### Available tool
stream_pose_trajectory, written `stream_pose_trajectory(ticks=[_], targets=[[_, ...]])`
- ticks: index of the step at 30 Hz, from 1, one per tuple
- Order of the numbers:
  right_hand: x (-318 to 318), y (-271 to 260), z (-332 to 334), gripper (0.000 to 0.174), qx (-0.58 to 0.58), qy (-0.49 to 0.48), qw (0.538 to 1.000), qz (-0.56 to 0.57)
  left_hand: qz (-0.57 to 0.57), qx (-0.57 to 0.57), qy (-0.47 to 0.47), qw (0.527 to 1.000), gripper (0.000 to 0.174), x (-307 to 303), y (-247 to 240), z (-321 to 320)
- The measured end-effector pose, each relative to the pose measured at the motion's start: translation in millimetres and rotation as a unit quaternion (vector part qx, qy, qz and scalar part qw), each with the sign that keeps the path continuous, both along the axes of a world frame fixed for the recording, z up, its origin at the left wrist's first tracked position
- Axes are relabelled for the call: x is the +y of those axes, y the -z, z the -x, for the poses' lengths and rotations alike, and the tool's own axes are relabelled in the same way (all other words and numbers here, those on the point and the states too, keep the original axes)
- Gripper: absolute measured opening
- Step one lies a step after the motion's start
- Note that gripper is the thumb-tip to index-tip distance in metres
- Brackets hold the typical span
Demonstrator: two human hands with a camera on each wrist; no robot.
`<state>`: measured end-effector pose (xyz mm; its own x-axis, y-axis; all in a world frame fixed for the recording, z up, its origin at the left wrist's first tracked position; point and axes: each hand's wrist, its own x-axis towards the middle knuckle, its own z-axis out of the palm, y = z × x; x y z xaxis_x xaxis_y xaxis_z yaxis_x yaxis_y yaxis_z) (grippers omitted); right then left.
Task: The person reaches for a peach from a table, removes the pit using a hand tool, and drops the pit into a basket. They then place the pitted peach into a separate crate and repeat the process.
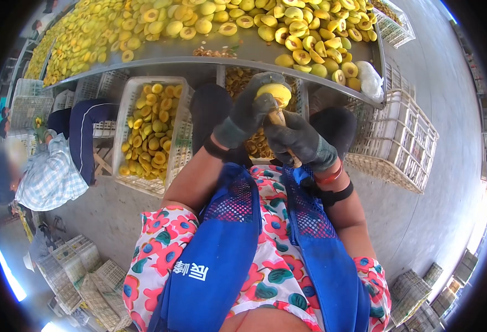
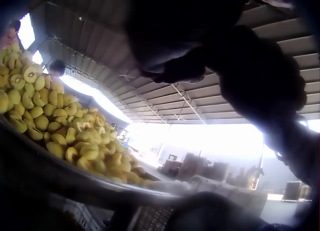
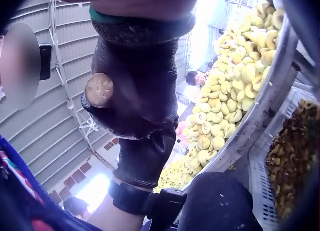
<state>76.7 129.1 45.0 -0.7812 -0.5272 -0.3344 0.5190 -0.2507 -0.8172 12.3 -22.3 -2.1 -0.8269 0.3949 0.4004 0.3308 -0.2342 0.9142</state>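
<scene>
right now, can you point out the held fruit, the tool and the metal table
Held fruit (image 1: 276,91): head view, its yellow side
Tool (image 3: 99,90): right wrist view, round handle end
Metal table (image 1: 249,48): head view, bare top

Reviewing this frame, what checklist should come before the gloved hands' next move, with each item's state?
1. Round yellow fruit gripped by the dark-gloved left hand: ok.
2. Slim tan-handled tool gripped by the dark-gloved right hand: ok.
3. Tool tip clear of the left fingers: cannot tell, too small.
4. Both hands gloved: ok.
5. White plastic crate of brown scraps beneath the work: ok.
6. Stone removed from the held fruit: cannot tell.
</scene>
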Motion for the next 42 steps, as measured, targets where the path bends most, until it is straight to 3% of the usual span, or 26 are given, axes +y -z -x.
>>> stream_pose_trajectory(ticks=[5, 7, 11, 13, 14, 15, 16, 17, 18, 21, 23, 26, 27, 29, 32, 34, 36, 38, 41, 42], targets=[[5.3, 0.8, 4.9, 0.013, -0.106, -0.036, 0.989, 0.091, 0.019, -0.054, 0.047, 0.997, 0.052, -7.5, -9.8, 3.6], [4.1, 4.6, 7.1, 0.013, -0.106, -0.046, 0.985, 0.131, -0.043, -0.092, 0.023, 0.995, 0.046, -3.5, -21.1, -1.5], [-15.1, 4.8, 3.2, 0.013, -0.016, 0.014, 1.000, 0.021, -0.160, -0.227, -0.091, 0.956, 0.041, -2.1, -17.4, 4.0], [-24.2, 18.4, 0.2, 0.013, 0.048, 0.046, 0.996, -0.054, -0.111, -0.185, -0.136, 0.967, 0.042, -14.2, -16.7, 12.5], [-25.5, 35.6, 0.8, 0.009, 0.048, 0.091, 0.995, -0.009, -0.080, -0.145, -0.171, 0.971, 0.041, -18.8, -9.6, 18.5], [-24.8, 49.6, 5.4, 0.009, 0.023, 0.095, 0.994, -0.048, -0.047, -0.107, -0.206, 0.972, 0.041, -27.8, -6.4, 21.1], [-22.5, 61.6, 9.5, 0.010, -0.001, 0.099, 0.991, -0.089, -0.070, -0.172, -0.162, 0.969, 0.042, -37.7, -17.6, 19.2], [-22.8, 72.0, 12.8, 0.010, -0.025, 0.106, 0.985, -0.132, 0.025, -0.043, -0.238, 0.970, 0.042, -51.8, -12.5, 23.5], [-25.6, 80.2, 13.5, 0.011, -0.013, 0.129, 0.979, -0.155, 0.120, 0.087, -0.302, 0.942, 0.042, -69.7, -1.2, 34.5], [-25.5, 90.6, 10.0, 0.012, 0.024, 0.176, 0.961, -0.212, 0.151, 0.064, -0.402, 0.901, 0.042, -107.9, 19.8, 37.8], [-24.8, 89.4, 10.8, 0.013, 0.053, 0.174, 0.956, -0.230, -0.001, -0.232, -0.331, 0.915, 0.042, -143.1, 23.1, 45.4], [-24.8, 82.5, 10.9, 0.017, 0.041, 0.146, 0.947, -0.282, -0.058, -0.296, -0.393, 0.868, 0.038, -210.9, 66.3, 69.9], [-24.4, 83.7, 11.0, 0.017, 0.038, 0.146, 0.950, -0.273, 0.107, -0.192, -0.438, 0.872, 0.035, -237.1, 74.3, 80.9], [-22.1, 91.2, 9.3, 0.017, 0.028, 0.150, 0.954, -0.258, 0.280, -0.058, -0.433, 0.855, 0.040, -309.5, 110.6, 108.6], [-13.6, 128.1, 7.7, 0.018, 0.116, 0.148, 0.938, -0.292, 0.244, -0.147, -0.481, 0.829, 0.053, -369.2, 143.8, 153.3], [-10.9, 137.4, 6.4, 0.018, 0.128, 0.158, 0.939, -0.276, 0.348, -0.073, -0.531, 0.769, 0.048, -374.4, 168.6, 194.0], [-17.9, 110.0, 5.1, 0.014, 0.050, 0.151, 0.959, -0.235, 0.492, 0.169, -0.476, 0.709, 0.041, -367.7, 182.4, 223.7], [-17.9, 106.5, 6.3, 0.011, 0.038, 0.142, 0.964, -0.221, 0.416, 0.034, -0.455, 0.787, 0.047, -238.9, 88.5, 190.6], [-17.5, 108.9, 9.2, 0.009, 0.035, 0.121, 0.960, -0.250, 0.478, 0.014, -0.343, 0.808, 0.054, -167.5, 97.0, 231.4], [-16.9, 109.8, 10.1, 0.009, 0.037, 0.115, 0.956, -0.269, 0.454, -0.021, -0.286, 0.844, 0.057, -128.6, 63.1, 225.2]])
